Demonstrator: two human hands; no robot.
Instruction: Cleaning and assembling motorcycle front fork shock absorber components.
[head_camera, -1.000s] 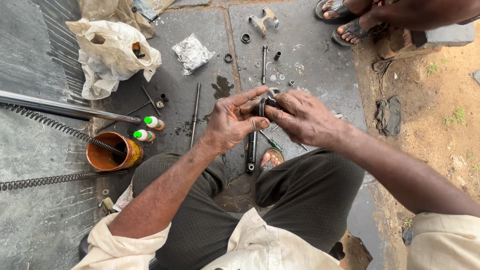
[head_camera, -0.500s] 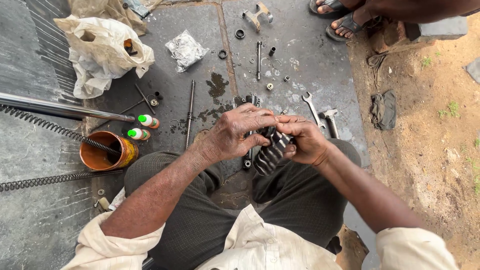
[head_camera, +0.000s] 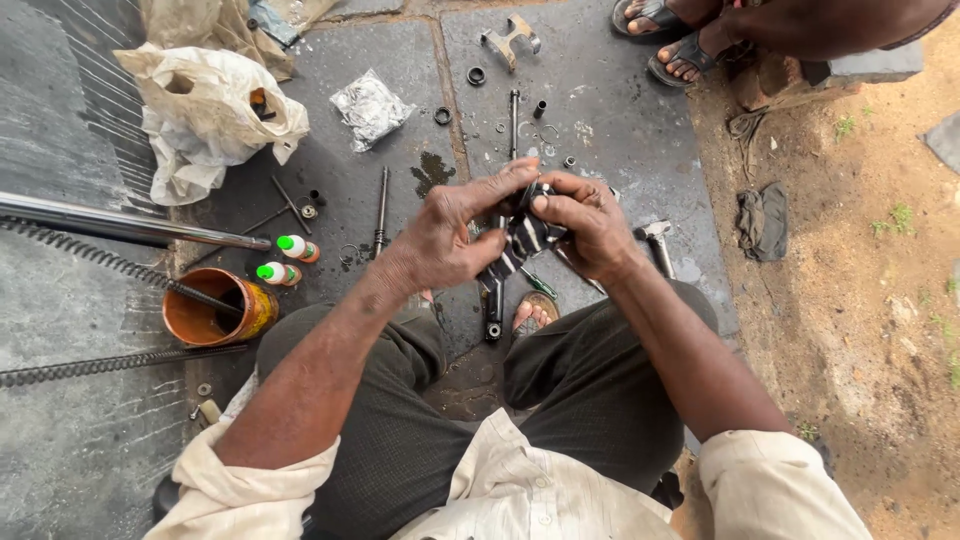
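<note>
At frame centre, the left hand (head_camera: 450, 240) and right hand (head_camera: 590, 230) both pinch a limp striped rag (head_camera: 520, 240), seemingly soft, light, likely greasy; best gripped bunched.

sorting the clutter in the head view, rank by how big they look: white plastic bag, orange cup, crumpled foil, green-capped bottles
1. white plastic bag
2. orange cup
3. crumpled foil, near the cup's size, so unsure
4. green-capped bottles, each smallest

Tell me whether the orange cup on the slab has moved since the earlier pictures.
No. The orange cup sits in the same spot beside the two green-capped bottles and under the steel tube; only the camera view shifted.
</note>
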